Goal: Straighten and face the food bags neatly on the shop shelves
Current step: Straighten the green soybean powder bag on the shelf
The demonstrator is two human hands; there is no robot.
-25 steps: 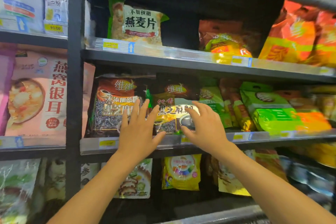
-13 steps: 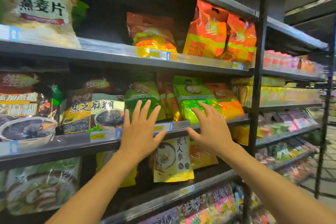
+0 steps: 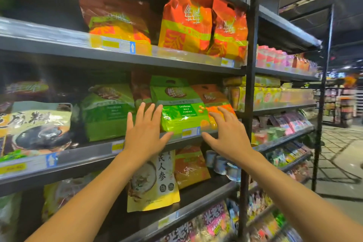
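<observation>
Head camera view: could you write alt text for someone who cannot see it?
Two open bare hands, left hand and right hand, reach toward a bright green soybean milk powder bag on the middle shelf of a shop rack. Orange bags stand on the shelf above.

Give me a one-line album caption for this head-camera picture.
Two open hands, left hand and right hand, reach toward a green soybean milk powder bag on a shop shelf.
</observation>
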